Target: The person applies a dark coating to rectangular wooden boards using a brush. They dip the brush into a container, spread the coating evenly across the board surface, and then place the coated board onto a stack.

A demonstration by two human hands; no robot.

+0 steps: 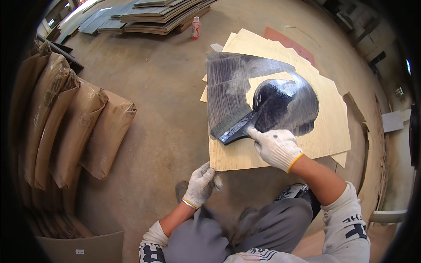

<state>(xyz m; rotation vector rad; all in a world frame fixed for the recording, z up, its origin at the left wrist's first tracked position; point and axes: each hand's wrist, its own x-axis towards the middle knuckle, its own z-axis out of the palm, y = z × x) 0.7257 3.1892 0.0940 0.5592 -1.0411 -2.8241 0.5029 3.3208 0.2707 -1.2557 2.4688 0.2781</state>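
My right hand (277,148), in a white knit glove with a yellow cuff, grips the handle of a wide flat brush (236,124). Its bristles press on a pale wooden board (324,140), near the left edge. A glossy black pool of liquid (274,98) spreads over the board's middle, and dark streaks (226,83) run along its left and far sides. Closed at the near left corner of this board is my left hand (201,185), also gloved, its fingertips at the edge. More pale boards (258,40) lie fanned out underneath.
Brown-wrapped bundles (83,131) stand in a row at the left. A stack of grey sheets (162,19) lies at the far left, with a red and white bottle (195,28) on the floor beside it. A reddish sheet (289,44) pokes out behind the boards.
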